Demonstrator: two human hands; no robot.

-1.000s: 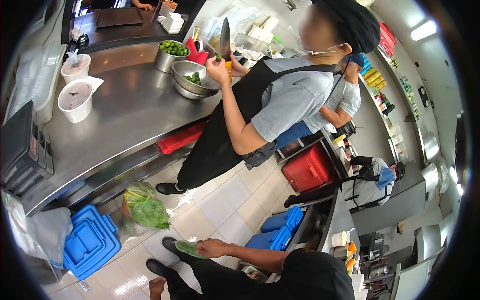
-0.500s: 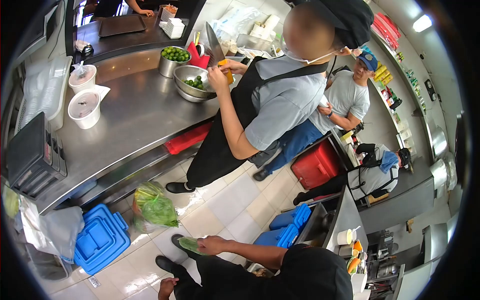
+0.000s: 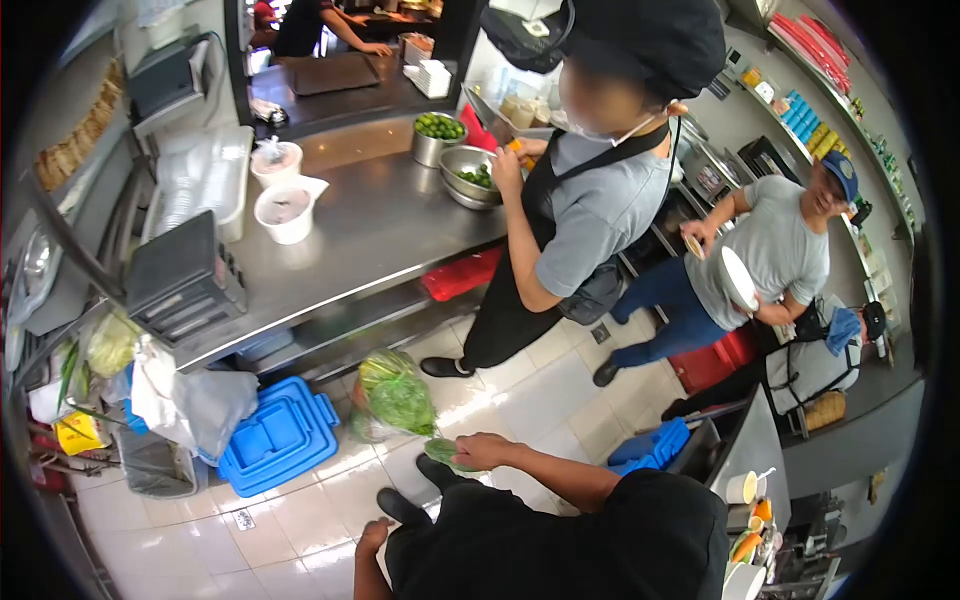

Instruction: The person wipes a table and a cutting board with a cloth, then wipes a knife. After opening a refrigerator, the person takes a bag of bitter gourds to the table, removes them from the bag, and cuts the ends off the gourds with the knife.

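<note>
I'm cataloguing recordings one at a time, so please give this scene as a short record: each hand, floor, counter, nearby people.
Right hand: holds a flat, green leaf-like item
Left hand: fingers curled, nothing visible in it
Floor: plastic bag of leafy greens; blue plastic container
Counter: steel pot and steel bowl, both with limes; two white tubs
Nearby people: one in a black apron, hands near the bowl; one in a blue cap, holding a white bowl
</note>
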